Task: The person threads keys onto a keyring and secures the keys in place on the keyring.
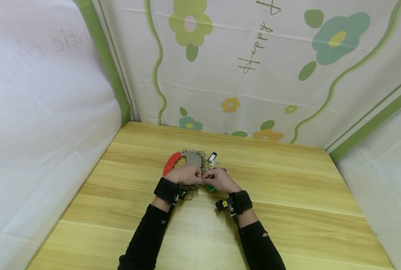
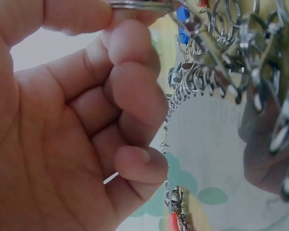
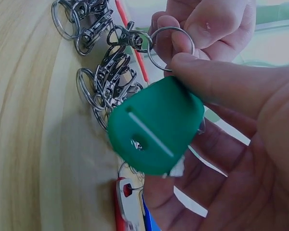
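Note:
A large curved metal key holder with a red handle (image 1: pixel 171 164) lies on the table, its outer edge lined with clasps and split rings. Over its near part, my left hand (image 1: pixel 185 174) pinches one split ring (image 3: pixel 172 30) between thumb and fingers. That ring hangs from a swivel clasp (image 3: pixel 134 39). My right hand (image 1: pixel 222 180) meets it from the other side and pinches a green key tag (image 3: pixel 156 125), thumb tip by the ring. Whether the tag is threaded on the ring is hidden by the thumb.
Just beyond the hands lies a black key tag (image 1: pixel 213 156) with a white label and a key. Red (image 3: pixel 120 204) and blue tags (image 3: pixel 150 219) sit below the green one. White patterned fabric (image 1: pixel 220 67) stands behind the wooden table (image 1: pixel 288 210).

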A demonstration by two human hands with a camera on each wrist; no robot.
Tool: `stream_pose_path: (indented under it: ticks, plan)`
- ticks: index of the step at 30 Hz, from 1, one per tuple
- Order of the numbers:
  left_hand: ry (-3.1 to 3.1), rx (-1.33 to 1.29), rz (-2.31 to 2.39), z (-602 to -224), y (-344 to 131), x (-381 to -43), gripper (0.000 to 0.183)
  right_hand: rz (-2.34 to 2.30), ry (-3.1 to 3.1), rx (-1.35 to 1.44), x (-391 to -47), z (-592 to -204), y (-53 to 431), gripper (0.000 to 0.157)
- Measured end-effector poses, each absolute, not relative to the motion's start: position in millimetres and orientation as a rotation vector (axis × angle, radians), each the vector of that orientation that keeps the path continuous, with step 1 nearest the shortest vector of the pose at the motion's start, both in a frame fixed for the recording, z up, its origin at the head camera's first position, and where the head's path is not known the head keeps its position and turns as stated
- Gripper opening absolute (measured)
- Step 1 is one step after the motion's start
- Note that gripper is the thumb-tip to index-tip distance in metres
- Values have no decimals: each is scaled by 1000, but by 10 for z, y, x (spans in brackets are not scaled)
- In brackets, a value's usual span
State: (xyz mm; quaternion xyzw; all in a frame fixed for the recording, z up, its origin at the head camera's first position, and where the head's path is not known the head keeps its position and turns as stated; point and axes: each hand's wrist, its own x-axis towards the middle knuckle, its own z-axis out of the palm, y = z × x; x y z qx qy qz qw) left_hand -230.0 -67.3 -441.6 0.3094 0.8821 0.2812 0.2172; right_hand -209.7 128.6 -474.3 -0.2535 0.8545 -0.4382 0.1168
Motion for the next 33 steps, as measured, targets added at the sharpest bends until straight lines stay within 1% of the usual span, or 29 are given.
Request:
stream_pose_path:
  ticks: [5,8,11,14,23,33]
  plan:
    - [2453,856,763,-4418,-666,-2301,22,-1244,2524,-679,-2084,-4697,1286,12]
    - [2480,862,736,-4415,-660,-2298,21,-1230,2531,-632,-2076,-4660,1289,16]
    - [2507,868,718,-4419,-655,-2294,23,-1241,2523,-593,-2068,-4631,1295,18]
    - [2521,864,731,-4423,-652,-2290,25,-1271,2499,-570,-2054,-4608,1297,16]
    - [2564,914,740,-4428,-634,-2272,25,-1278,2484,-568,-2065,-4673,1278,15]
    - [2575,865,726,-4424,-611,-2275,27,-1276,2492,-570,-2071,-4678,1275,16]
